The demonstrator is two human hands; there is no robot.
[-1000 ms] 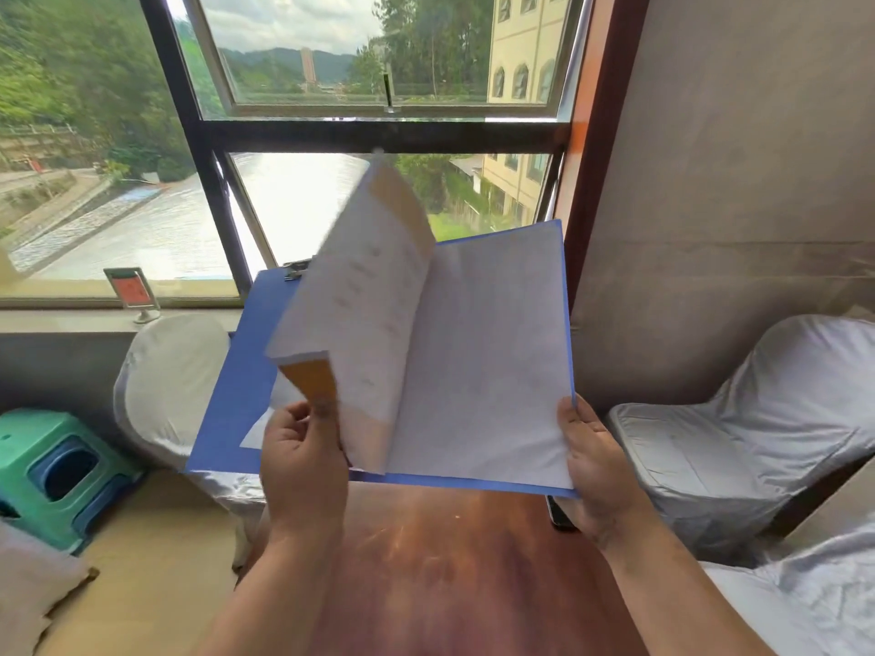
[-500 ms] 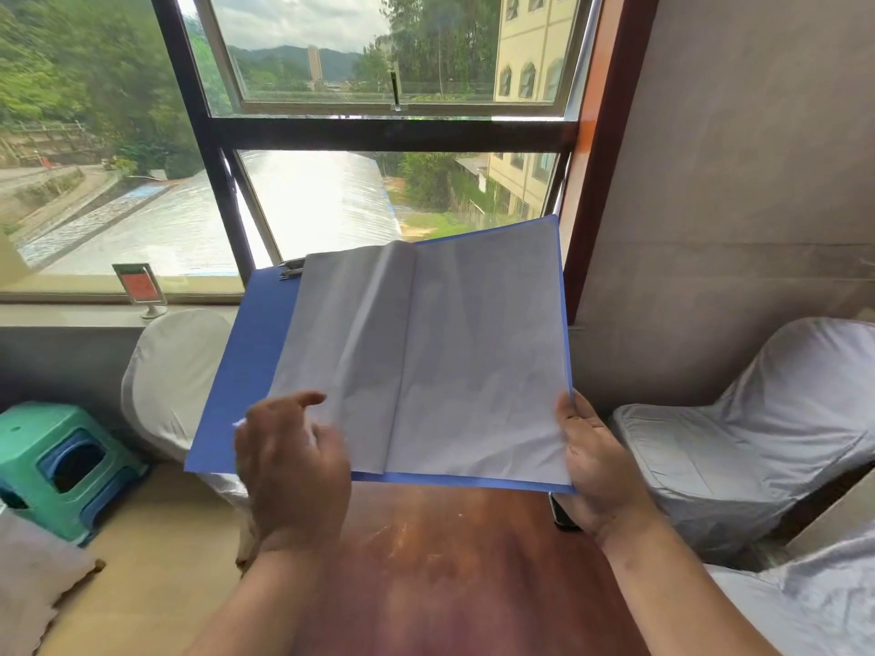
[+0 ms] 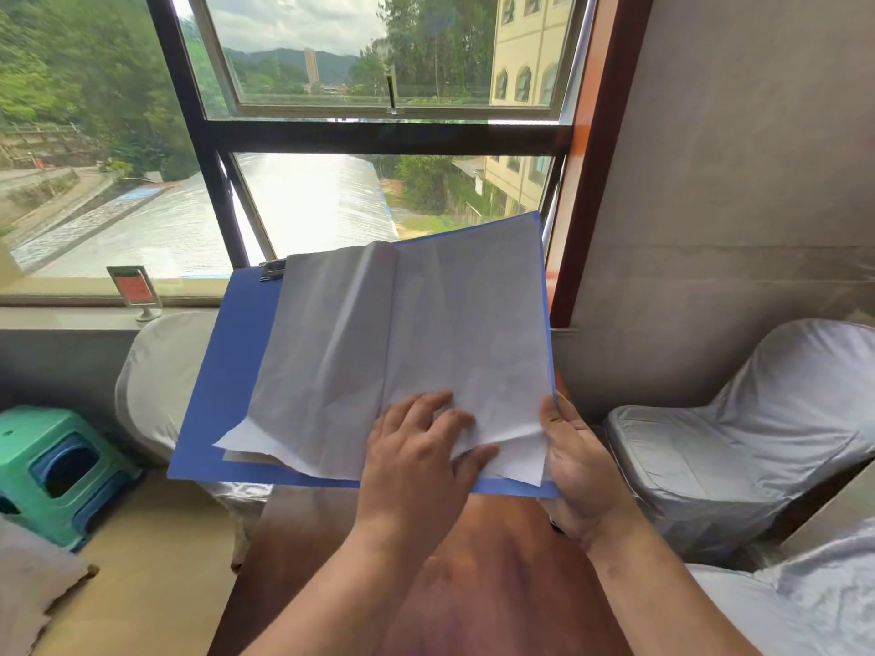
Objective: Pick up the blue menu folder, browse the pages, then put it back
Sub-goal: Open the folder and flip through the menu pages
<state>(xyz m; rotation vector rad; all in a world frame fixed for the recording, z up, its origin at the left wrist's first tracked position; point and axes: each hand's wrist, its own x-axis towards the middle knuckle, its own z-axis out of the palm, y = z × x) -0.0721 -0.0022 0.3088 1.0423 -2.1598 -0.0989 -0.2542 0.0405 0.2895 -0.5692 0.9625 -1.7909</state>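
The blue menu folder (image 3: 222, 385) is held open and tilted up above a brown wooden table (image 3: 473, 584). White pages (image 3: 450, 324) lie spread across it, with a metal clip (image 3: 272, 269) at the top left. My right hand (image 3: 575, 461) grips the folder's lower right corner, thumb on the page. My left hand (image 3: 419, 447) lies on the right-hand page near its bottom, fingers spread, thumb and fingers pinching a wrinkle in the lower corner of the sheet.
White-covered chairs stand behind the folder (image 3: 161, 371) and at the right (image 3: 757, 433). A green and blue plastic stool (image 3: 57, 466) sits at the left on the floor. A small red sign holder (image 3: 135, 288) stands on the window sill. A grey wall is at the right.
A page was flipped over to the left and now lies flat. My left hand moved from the left page across to the lower right page and pinches it. The folder dropped slightly.
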